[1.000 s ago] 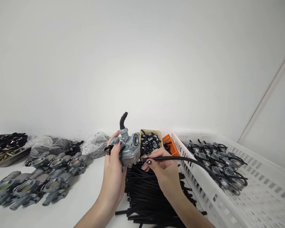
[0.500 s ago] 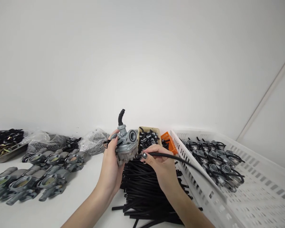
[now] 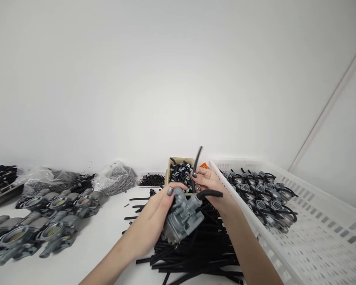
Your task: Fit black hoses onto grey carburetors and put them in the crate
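A grey metal carburetor [image 3: 180,217] is gripped from its left side by my left hand [image 3: 150,221], thumb on top. It hangs tilted above a pile of black rubber hoses [image 3: 201,253]. A short black rubber elbow tube [image 3: 209,193] sticks out of it to the right. Just behind the carburetor, my right hand [image 3: 210,186] pinches a thin black hose [image 3: 197,160] between thumb and fingers. The hose's upper end points up; its lower end is hidden, so I cannot see whether it joins the carburetor.
Behind the hands stand a cream bin [image 3: 168,166] of small black-and-silver parts and an orange basket [image 3: 203,165]. A white crate [image 3: 320,237] at right holds several carburetors with hoses. Several carburetors [image 3: 57,233], plastic bags [image 3: 115,178] and a metal tray [image 3: 6,194] are at left.
My left hand has turned the carburetor, swinging its elbow tube from upright to the right, and lowered it rightward. The right hand has moved up, and its hose now points upward rather than trailing right.
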Available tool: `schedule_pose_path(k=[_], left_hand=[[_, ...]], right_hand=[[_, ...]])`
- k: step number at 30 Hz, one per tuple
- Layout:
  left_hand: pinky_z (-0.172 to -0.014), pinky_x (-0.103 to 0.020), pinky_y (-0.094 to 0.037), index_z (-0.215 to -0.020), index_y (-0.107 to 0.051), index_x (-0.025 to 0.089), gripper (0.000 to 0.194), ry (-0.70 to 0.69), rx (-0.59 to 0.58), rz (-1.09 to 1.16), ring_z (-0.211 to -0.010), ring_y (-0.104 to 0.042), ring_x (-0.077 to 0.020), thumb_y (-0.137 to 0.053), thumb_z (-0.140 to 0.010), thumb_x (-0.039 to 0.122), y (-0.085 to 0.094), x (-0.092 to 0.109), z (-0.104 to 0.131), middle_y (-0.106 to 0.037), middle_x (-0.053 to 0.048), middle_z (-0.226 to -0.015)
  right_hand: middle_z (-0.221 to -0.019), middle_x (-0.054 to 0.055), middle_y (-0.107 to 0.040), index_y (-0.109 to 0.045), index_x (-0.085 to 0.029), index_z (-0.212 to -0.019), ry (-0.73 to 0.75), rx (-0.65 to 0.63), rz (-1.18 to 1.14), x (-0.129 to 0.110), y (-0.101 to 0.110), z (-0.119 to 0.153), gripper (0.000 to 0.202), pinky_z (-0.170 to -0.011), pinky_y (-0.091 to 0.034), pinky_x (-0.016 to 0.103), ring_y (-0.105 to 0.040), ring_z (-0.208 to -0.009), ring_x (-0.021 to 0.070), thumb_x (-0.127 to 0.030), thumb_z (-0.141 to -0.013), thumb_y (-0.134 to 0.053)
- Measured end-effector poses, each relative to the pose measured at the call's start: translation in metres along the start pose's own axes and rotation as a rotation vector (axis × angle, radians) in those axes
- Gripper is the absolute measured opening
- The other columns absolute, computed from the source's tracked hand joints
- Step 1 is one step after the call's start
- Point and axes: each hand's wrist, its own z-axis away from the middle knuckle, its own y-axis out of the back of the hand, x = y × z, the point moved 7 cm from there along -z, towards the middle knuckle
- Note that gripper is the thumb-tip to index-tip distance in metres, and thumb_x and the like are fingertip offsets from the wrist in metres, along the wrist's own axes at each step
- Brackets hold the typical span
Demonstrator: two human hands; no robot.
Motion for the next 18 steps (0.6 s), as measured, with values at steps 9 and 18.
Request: schedule_pose_path(k=[9,18], left_hand=[[-0.052,-0.029,-0.035,-0.119,-0.066,0.031,0.040,-0.009,0.090,-0.390,-0.052,-0.052,-0.0226,-0.045,-0.097,0.056,0.004,0.006,0.003,-0.057,0.002,-0.057],[-0.071,-0.033,-0.043,-0.120,-0.062,0.028,0.040,-0.097,0.240,-0.400,-0.073,-0.063,-0.0255,-0.040,-0.099,0.054,0.029,0.000,-0.017,-0.068,-0.001,-0.076]], right_hand=[[-0.070,-0.002,-0.065,-0.070,-0.019,-0.084,0.296,0.073,0.259,-0.045,-0.001,0.026,0.025,-0.053,-0.049,0.023,-0.056,-0.056,0.0104,-0.036,-0.074,-0.084],[-0.073,0.004,-0.069,-0.065,-0.020,-0.088,0.975,0.120,0.980,-0.037,-0.085,0.084,0.016,-0.061,-0.057,0.027,-0.066,-0.065,0.0171,-0.007,-0.081,-0.058]])
